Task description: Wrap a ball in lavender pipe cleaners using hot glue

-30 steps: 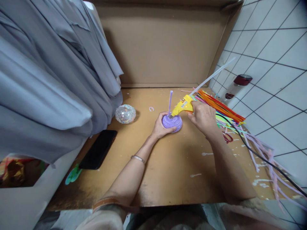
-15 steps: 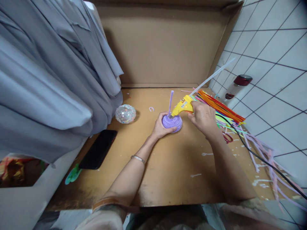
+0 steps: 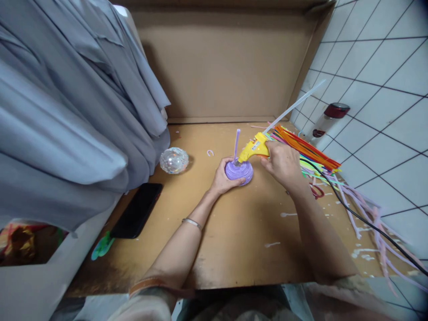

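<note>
My left hand is wrapped around a round ball wound with purple pipe cleaner, just over the wooden table. From its top a loose pipe cleaner end sticks up. In my right hand is a yellow hot glue gun, its nozzle at the top of the ball beside the upright end. A long translucent glue stick juts from the back of the gun. Whether fresh glue is coming out is too small to tell.
A clear faceted ball and a black phone lie to the left by grey cloth. Pipe cleaners, red-handled scissors and a black cord are right. A red-lidded jar stands near the tiled wall.
Hardly anything differs. The view has shifted very slightly; both hands keep their hold, and the glue gun's nozzle stays at the top of the purple ball.
</note>
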`<state>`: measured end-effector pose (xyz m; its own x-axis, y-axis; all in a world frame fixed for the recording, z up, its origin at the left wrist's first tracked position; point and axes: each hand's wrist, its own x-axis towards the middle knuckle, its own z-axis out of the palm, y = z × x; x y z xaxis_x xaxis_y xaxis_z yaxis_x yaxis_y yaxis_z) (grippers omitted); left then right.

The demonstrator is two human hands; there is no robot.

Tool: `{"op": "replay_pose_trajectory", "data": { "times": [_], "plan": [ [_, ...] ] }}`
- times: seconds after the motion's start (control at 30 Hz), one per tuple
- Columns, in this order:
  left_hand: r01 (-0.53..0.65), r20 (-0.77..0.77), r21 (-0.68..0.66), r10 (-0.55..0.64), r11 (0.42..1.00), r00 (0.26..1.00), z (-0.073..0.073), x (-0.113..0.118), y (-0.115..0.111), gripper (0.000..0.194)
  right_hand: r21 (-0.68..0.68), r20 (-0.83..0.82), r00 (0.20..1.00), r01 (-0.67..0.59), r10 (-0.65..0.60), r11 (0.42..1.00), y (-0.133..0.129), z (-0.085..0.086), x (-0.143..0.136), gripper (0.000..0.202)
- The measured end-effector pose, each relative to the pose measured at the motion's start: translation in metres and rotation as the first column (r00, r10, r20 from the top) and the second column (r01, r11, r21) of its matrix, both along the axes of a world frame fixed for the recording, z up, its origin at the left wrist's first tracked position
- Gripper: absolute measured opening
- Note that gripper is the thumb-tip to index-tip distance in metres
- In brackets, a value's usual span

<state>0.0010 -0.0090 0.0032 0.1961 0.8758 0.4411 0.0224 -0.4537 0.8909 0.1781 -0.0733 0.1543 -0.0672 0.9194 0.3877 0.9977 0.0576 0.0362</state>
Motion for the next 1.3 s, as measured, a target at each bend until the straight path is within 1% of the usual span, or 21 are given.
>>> {"op": "replay_pose_trajectory", "data": {
  "times": [0.17, 0.4, 0.53, 0.63, 0.8, 1.0, 1.13, 1.3],
  "plan": [
    [-0.013, -0.023, -0.004, 0.013, 1.0, 1.0, -0.002, -0.0007, 0.0005, 0.081, -0.023, -0.016, 1.0, 0.004, -0.004, 1.0, -0.0004, 0.0013, -0.0014, 0.02],
    [-0.005, -0.026, 0.025, 0.005, 1.0, 1.0, -0.0002, -0.0015, 0.0009, 0.081, -0.014, -0.027, 1.0, 0.005, -0.005, 1.0, 0.0008, 0.0023, 0.0001, 0.019],
    [0.0, -0.03, 0.016, 0.0, 1.0, 1.0, -0.0008, -0.0031, 0.0012, 0.083, 0.023, -0.05, 0.999, 0.024, -0.023, 0.999, 0.0002, 0.0039, 0.0017, 0.021],
    [-0.02, -0.05, 0.014, 0.02, 1.0, 0.999, 0.0001, -0.0043, -0.0001, 0.085, 0.039, -0.081, 0.996, 0.037, -0.034, 0.999, 0.0007, 0.0035, 0.0019, 0.022],
    [-0.032, -0.094, 0.039, 0.036, 0.999, 0.995, 0.0026, -0.0056, -0.0017, 0.086, 0.046, -0.114, 0.993, 0.021, -0.016, 0.999, 0.0025, 0.0013, 0.0006, 0.023],
    [-0.045, -0.123, 0.095, 0.057, 0.994, 0.991, 0.002, -0.0052, -0.0016, 0.084, -0.013, -0.137, 0.99, 0.04, -0.042, 0.999, -0.0001, 0.0069, -0.0016, 0.026],
    [-0.038, -0.128, 0.085, 0.048, 0.996, 0.991, 0.0022, -0.0048, -0.0021, 0.084, -0.03, -0.145, 0.988, 0.04, -0.044, 0.999, -0.0011, 0.0088, -0.0023, 0.026],
    [-0.056, -0.145, 0.065, 0.065, 0.996, 0.987, 0.0015, -0.0052, -0.002, 0.085, -0.017, -0.115, 0.993, 0.014, -0.016, 1.0, 0.0005, 0.0055, -0.0036, 0.025]
  ]
}}
